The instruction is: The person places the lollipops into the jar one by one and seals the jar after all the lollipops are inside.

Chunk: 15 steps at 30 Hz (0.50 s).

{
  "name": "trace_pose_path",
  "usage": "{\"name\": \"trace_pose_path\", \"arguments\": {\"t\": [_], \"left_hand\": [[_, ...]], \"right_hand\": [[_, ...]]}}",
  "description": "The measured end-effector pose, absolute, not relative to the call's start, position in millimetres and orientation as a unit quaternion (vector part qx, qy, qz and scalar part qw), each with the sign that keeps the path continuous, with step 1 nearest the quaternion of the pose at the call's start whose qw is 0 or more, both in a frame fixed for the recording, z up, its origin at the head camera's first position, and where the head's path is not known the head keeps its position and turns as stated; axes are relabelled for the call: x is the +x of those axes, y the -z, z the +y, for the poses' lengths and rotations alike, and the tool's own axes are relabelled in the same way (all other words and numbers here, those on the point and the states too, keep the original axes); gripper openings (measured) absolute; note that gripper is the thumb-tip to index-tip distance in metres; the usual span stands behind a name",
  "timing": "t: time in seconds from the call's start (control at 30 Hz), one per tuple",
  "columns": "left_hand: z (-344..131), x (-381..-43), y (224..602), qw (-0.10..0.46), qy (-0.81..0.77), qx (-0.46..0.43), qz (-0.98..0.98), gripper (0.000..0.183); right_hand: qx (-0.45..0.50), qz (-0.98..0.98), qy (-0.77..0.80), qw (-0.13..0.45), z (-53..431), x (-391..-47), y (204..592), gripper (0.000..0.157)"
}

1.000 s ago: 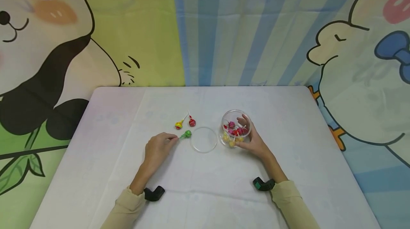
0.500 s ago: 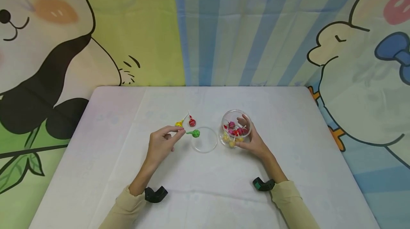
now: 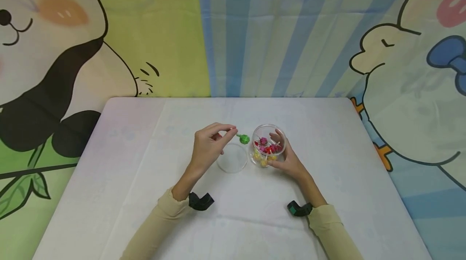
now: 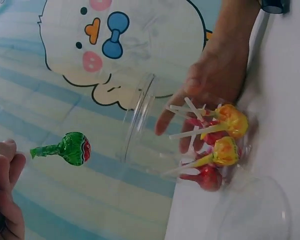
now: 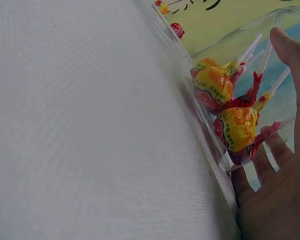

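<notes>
My left hand (image 3: 209,146) pinches the stick end of a green-wrapped lollipop (image 3: 244,139), its round head pointing right. The candy hangs above the table, just left of the mouth of a clear plastic jar (image 3: 268,125). Around the jar's right side, my right hand (image 3: 294,167) holds it upright on the table. Inside it, red, pink and yellow lollipops (image 5: 237,129) lie heaped, several sticks leaning up, as the right wrist view shows. Flat on the table left of the jar is a clear round lid (image 3: 233,162), partly beneath my left hand in the head view.
Behind the jar in the right wrist view lie a red lollipop (image 5: 177,30) and a yellow one (image 5: 161,7), mostly hidden by my left hand in the head view. A white cloth (image 3: 327,130) covers the table, and a cartoon-printed curtain (image 3: 236,29) hangs behind.
My left hand has lifted the green lollipop off the table and carried it right and away from me, past the lid towards the jar. The right hand and jar have stayed put.
</notes>
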<state>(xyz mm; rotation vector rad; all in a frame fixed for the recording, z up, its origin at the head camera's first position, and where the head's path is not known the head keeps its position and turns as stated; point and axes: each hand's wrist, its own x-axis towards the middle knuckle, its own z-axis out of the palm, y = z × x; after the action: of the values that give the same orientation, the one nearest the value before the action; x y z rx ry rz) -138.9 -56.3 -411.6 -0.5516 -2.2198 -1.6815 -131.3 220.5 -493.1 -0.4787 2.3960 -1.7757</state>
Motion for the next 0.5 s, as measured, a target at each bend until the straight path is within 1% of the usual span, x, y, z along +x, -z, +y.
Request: {"name": "trace_pose_path", "arguments": {"t": [0.1,0.27,0.37,0.5], "left_hand": [[-34.7,-148.7,406.8,0.161,0.549,-0.23,-0.787,0.017],[-1.9,-164.1,413.1,0.149,0.444,-0.266,-0.843,0.016],[13.1,-168.6,419.4,0.133,0.384,-0.273,-0.872,0.015],[27.7,-169.5,424.0,0.098,0.327,-0.272,-0.9,0.014]], "right_hand": [[-0.158,0.792,0.587,0.059,221.2,-131.5,493.1,0.1],[-0.159,0.791,0.588,0.06,221.2,-131.6,491.9,0.099],[-0.159,0.79,0.589,0.061,221.2,-131.1,491.3,0.099],[-0.158,0.789,0.59,0.063,222.0,-130.3,490.6,0.099]]}}
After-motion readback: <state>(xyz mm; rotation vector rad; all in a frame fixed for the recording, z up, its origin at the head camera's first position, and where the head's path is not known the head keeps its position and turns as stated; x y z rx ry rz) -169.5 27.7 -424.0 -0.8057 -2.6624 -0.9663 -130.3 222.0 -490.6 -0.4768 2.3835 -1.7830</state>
